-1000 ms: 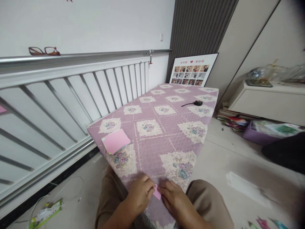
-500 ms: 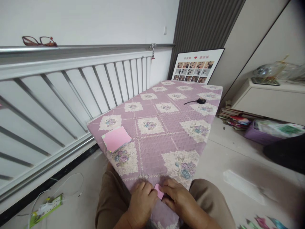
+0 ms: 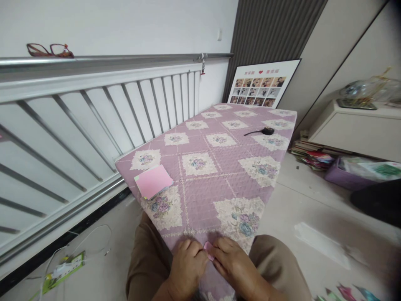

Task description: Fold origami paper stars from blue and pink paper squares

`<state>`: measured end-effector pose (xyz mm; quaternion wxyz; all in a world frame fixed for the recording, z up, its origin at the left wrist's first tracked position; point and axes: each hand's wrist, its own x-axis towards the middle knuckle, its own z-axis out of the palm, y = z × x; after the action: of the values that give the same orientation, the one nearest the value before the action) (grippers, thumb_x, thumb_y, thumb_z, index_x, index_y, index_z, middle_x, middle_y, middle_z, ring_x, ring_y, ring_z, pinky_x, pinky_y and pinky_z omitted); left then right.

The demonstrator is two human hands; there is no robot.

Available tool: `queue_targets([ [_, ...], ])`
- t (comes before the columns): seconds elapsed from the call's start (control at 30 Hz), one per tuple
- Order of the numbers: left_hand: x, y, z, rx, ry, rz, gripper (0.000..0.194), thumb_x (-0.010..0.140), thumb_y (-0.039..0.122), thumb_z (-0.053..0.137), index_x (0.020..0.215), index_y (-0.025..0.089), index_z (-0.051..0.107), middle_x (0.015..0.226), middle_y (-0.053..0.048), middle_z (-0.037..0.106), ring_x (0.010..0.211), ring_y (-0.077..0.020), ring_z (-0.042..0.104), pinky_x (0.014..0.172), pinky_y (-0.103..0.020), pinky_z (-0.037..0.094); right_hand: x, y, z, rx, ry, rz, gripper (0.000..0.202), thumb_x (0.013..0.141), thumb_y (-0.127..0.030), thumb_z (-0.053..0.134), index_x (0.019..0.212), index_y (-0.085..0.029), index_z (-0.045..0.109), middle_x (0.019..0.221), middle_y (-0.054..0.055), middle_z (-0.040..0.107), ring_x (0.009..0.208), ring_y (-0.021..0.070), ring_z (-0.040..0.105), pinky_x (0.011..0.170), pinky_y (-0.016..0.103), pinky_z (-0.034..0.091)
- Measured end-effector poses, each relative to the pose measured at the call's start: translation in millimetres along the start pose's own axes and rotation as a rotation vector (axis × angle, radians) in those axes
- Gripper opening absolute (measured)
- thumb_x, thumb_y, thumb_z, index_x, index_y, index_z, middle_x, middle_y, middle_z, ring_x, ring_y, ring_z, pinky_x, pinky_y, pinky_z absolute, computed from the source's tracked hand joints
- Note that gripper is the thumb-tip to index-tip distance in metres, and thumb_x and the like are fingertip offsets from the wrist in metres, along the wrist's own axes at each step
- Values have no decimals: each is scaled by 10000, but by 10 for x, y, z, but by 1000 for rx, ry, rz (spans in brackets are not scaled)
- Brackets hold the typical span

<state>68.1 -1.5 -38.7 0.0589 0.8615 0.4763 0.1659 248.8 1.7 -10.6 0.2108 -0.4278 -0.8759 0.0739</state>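
Note:
A small folded pink paper (image 3: 209, 250) lies at the near end of the cloth-covered table (image 3: 205, 200), between my two hands. My left hand (image 3: 188, 261) pinches its left side with thumb and fingers. From the right, my right hand (image 3: 230, 256) grips the other side, its fingers curled and covering part of the paper. A stack of larger pink paper sheets (image 3: 153, 181) rests near the table's left edge.
Toward the far right of the table is a black round object with a thin tail (image 3: 267, 131). A white radiator (image 3: 125, 108) runs along the left. Glasses (image 3: 50, 50) sit on the pipe above. Colored pieces (image 3: 346, 292) lie on the floor at lower right.
The fingers of my right hand have closed in over the small pink paper, and less of it shows. The view has shifted slightly.

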Motion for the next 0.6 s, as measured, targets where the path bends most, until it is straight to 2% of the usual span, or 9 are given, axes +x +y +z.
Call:
queue_targets([
  [0.2,-1,18,-51,-126,-7,-48,94,873,236,580,914,234,665,879,-19,620,838,-194,518,748,-337,406,12,-12,-24,26,7,27,210,927,-207,442,925,-197,651,759,37,598,709,164,551,655,283,437],
  [0.37,8,51,-97,-161,-15,-116,109,861,189,564,830,223,662,864,-24,614,840,-196,514,757,-343,387,37,-7,-30,85,-51,82,172,917,-215,472,918,-204,643,807,42,611,767,181,565,696,300,445],
  [0.6,57,130,-173,-233,-57,-280,153,844,146,517,776,219,632,854,-14,599,858,-190,519,779,-347,338,72,45,-43,134,-148,238,118,867,-230,561,769,-190,613,801,41,599,776,186,573,662,282,442],
])
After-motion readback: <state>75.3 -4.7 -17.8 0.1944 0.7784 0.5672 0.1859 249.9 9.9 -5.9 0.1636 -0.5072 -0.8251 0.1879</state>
